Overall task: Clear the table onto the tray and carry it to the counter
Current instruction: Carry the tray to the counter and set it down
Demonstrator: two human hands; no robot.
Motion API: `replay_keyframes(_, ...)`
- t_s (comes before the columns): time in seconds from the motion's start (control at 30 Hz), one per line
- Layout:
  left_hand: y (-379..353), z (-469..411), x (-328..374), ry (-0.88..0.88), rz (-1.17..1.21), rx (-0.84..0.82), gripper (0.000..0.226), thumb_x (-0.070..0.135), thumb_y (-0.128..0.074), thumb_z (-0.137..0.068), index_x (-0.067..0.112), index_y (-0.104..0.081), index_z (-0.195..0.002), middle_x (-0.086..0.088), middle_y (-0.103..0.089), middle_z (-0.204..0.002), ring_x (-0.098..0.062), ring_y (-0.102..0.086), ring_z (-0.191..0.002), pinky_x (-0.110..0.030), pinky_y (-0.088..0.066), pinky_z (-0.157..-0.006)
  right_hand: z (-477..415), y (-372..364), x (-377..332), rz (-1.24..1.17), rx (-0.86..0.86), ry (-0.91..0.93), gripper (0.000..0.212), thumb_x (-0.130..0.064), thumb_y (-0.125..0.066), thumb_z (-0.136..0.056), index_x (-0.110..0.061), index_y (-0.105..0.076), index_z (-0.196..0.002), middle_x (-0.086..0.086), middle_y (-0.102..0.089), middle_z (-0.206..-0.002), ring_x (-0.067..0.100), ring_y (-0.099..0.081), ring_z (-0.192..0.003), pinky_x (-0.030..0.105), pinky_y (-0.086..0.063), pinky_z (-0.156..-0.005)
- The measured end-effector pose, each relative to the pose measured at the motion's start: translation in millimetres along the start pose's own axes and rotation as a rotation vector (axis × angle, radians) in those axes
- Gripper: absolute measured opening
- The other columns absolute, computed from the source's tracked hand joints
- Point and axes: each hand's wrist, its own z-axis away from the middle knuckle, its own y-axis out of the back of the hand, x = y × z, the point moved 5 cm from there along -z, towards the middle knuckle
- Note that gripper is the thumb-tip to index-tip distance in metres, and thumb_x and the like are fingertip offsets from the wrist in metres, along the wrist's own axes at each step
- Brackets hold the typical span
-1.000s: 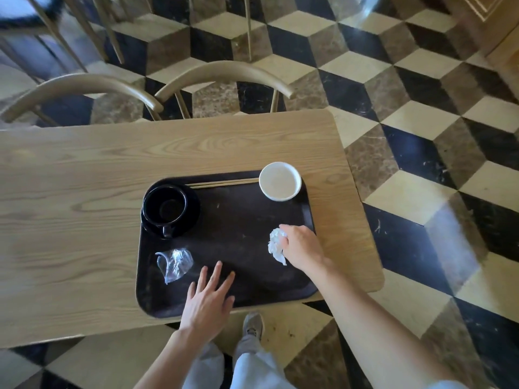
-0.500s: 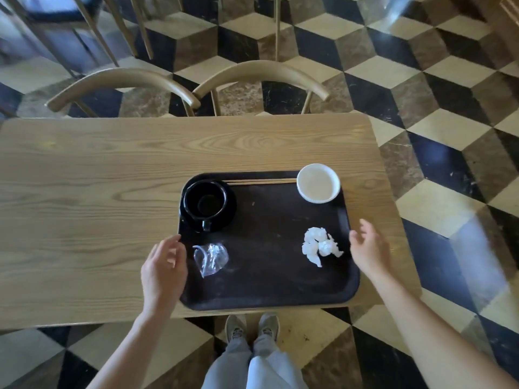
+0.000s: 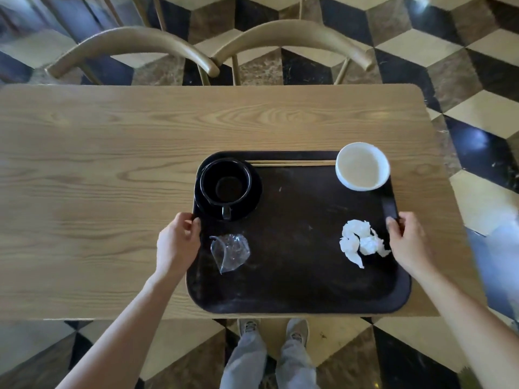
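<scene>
A dark brown tray (image 3: 303, 293) lies on the wooden table (image 3: 98, 192), near its front right edge. On the tray stand a black cup on a black saucer (image 3: 226, 188) at the back left and a white bowl (image 3: 362, 166) at the back right. A pair of wooden chopsticks (image 3: 292, 163) lies along the back rim. A clear plastic wrapper (image 3: 230, 252) lies front left, a crumpled white napkin (image 3: 361, 241) front right. My left hand (image 3: 177, 244) grips the tray's left rim. My right hand (image 3: 408, 238) grips the right rim.
Two wooden chairs (image 3: 134, 49) (image 3: 292, 37) stand tucked in at the table's far side. The floor (image 3: 477, 80) has a black, cream and brown cube pattern. My legs and shoes (image 3: 269, 349) are below the table's near edge.
My right hand let go of the napkin, which now lies on the tray. Both hands moved outward to the tray's sides and closed on its rims.
</scene>
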Motion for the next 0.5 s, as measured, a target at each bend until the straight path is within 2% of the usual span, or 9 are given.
replay_keyframes(0.1, -4.7, -0.5, 0.3, -0.055, -0.077, 0.073, 0.018, 0.033, -0.056, -0.096, 0.016, -0.062, -0.095, 0.003, -0.067, -0.077, -0.029, -0.064, -0.073, -0.033, -0.039, -0.065, -4.2, -5.2, 3.1, -0.035, 0.042, -0.03, 0.039, -0.036, -0.052, -0.1, -0.003, -0.054, -0.12, 0.026, -0.064, -0.113, 0.046, -0.059, -0.103, 0.051, -0.046, -0.086)
replay_keyframes(0.3, -4.9, 2.1, 1.9, -0.045, -0.103, 0.165, 0.021, 0.034, -0.055, -0.097, 0.014, -0.061, -0.096, -0.007, -0.07, -0.091, -0.035, -0.064, -0.082, -0.034, -0.037, -0.069, -2.1, -6.8, -3.4, -0.052, 0.074, -0.056, 0.031, -0.037, -0.047, -0.101, -0.006, -0.052, -0.101, 0.023, -0.064, -0.094, 0.045, -0.058, -0.089, 0.049, -0.046, -0.077)
replay_keyframes(0.5, -3.0, 1.8, 1.4, -0.045, -0.072, 0.161, 0.02, 0.031, -0.054, -0.098, 0.011, -0.06, -0.097, -0.008, -0.068, -0.091, -0.035, -0.063, -0.086, -0.034, -0.038, -0.072, 0.0, -4.4, -2.2, -0.082, 0.052, -0.031, 0.035, -0.04, -0.047, -0.101, -0.006, -0.054, -0.108, 0.017, -0.065, -0.095, 0.043, -0.058, -0.093, 0.05, -0.045, -0.087)
